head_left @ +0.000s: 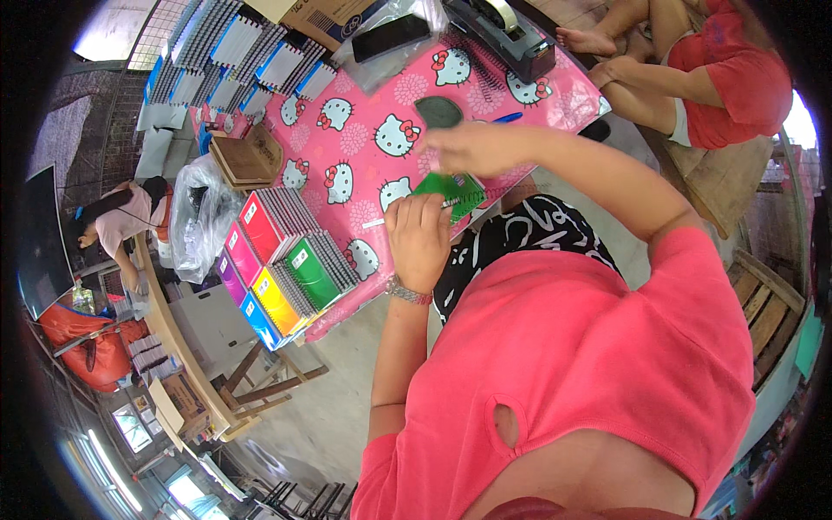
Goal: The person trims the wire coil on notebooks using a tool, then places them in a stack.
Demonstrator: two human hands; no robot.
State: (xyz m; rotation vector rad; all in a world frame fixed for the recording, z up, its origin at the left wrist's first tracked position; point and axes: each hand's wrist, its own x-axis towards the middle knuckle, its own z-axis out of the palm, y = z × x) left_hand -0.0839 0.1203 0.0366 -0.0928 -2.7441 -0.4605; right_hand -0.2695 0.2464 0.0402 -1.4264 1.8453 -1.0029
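A small green notebook point(471, 201) lies at the table's near edge, with a dark wire spiral along its near side that trails off to the right. My left hand point(419, 236), with a metal watch at the wrist, has its fingers bent over the notebook's left end. A thin white strip point(373, 224) sticks out leftward from under that hand. Just above the notebook is my right hand point(485, 149), its fingertips smeared by motion, so whether they grip anything cannot be made out. Beyond it lies a dark green rounded piece point(438, 112).
Stacked colourful spiral notebooks point(282, 269) stand left of my left hand. More spiral-bound stacks point(234, 61) fill the far left corner. A tape dispenser point(511, 39), black phone point(392, 38), blue pen point(508, 118) and open brown box point(247, 158) share the pink table. Two other people are nearby.
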